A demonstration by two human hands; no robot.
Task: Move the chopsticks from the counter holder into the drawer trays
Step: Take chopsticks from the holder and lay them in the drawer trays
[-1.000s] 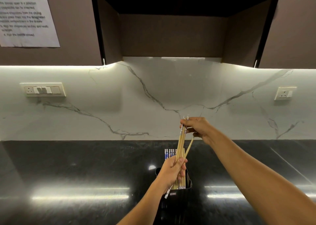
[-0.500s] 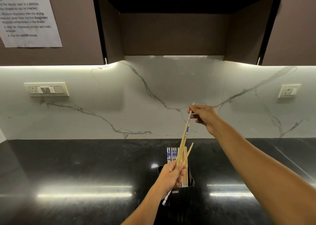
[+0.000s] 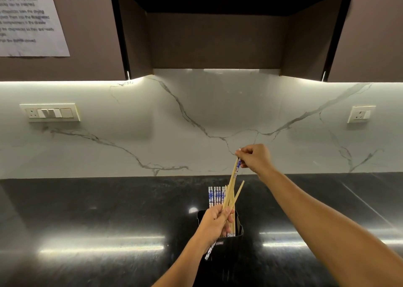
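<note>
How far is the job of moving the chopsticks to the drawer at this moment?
Early. Nothing looks delivered: no drawer or tray is in view. In hand: the left hand grips a small bunch of chopsticks, and the right hand pinches the top of one of them, raised above the black holder on the counter. Left: several blue-patterned chopsticks stand in the holder.

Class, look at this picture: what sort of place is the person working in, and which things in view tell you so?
Most likely a home kitchen: a polished black countertop, a marble-look backsplash lit from under dark wall cabinets, and a black holder of chopsticks.
</note>
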